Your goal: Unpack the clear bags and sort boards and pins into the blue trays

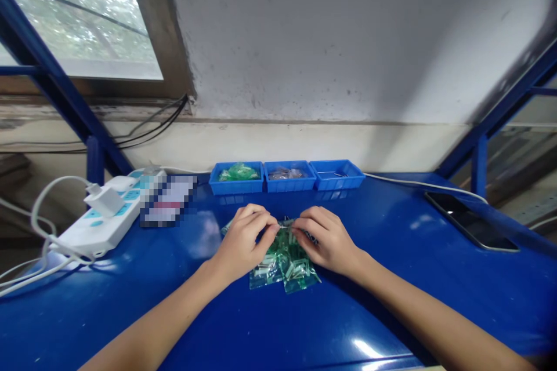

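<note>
Several small see-through green plastic bags [300, 271] lie in a pile at the middle of the blue table, with small pale and metal-looking parts inside. My left hand [246, 240] is closed in a pinch at the left of the pile. Opposite it, my right hand [326, 239] also pinches, its fingertips a short gap from the left ones. Between the two sets of fingertips stretches the top edge of a green plastic bag [286, 232]. My fingers cover part of this bag and of the pile.
Three blue bins stand against the wall: one with green bags [238, 172], one with small clear packets [285, 173], one with thin metal pieces [333, 174]. A white power strip [104, 226] and a blurred phone-like object [169, 200] sit left; a black phone [470, 220] lies right.
</note>
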The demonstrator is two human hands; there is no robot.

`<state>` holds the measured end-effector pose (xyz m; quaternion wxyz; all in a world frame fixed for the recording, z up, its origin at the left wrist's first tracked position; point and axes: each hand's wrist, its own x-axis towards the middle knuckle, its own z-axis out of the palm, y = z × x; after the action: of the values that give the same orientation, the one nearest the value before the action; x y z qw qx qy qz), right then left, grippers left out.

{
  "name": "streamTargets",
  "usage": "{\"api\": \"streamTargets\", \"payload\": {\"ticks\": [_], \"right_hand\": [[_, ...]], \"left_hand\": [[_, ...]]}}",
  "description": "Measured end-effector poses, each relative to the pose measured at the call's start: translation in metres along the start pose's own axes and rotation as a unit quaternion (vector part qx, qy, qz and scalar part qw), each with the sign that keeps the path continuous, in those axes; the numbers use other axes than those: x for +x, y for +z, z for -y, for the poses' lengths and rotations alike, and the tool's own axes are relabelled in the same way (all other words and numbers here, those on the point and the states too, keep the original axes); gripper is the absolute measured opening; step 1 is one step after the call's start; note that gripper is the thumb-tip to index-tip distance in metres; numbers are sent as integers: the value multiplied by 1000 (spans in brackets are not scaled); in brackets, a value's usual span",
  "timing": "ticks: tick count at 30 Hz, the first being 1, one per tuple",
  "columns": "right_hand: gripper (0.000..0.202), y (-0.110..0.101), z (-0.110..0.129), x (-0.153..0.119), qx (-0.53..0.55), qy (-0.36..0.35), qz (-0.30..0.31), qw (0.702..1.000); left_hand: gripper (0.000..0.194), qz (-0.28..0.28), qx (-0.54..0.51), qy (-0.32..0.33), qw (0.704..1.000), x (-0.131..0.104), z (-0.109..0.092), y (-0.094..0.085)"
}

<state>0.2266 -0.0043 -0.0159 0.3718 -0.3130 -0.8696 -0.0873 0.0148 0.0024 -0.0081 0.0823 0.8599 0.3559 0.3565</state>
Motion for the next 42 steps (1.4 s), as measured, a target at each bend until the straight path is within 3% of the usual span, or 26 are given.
{"api": "streamTargets", "payload": {"ticks": [6,12,17,22,27,33,39,42], "right_hand": [[8,-6,-9,4,10,51,-24,998],[19,-12,-5,5,41,41,159,986],[24,-11,-1,4,49,46,203,977],[26,-8,0,4,52,54,226,971],[27,-5,3,4,55,49,222,972],[26,-5,3,3,55,46,205,976],[26,-4,3,4,42,46,210,976],[30,-3,4,3,14,37,180,983]], "left_hand": [[24,42,-10,-26,999,3,2,3],[14,147,69,-27,986,2,-4,2],[14,230,92,-43,968,0,7,-5],[26,227,124,-76,963,-1,31,-25],[15,229,163,-67,958,-5,44,-27],[11,215,135,-35,967,-4,35,-16],[11,223,116,6,968,-2,28,-14],[10,204,115,3,972,0,21,-16]]}}
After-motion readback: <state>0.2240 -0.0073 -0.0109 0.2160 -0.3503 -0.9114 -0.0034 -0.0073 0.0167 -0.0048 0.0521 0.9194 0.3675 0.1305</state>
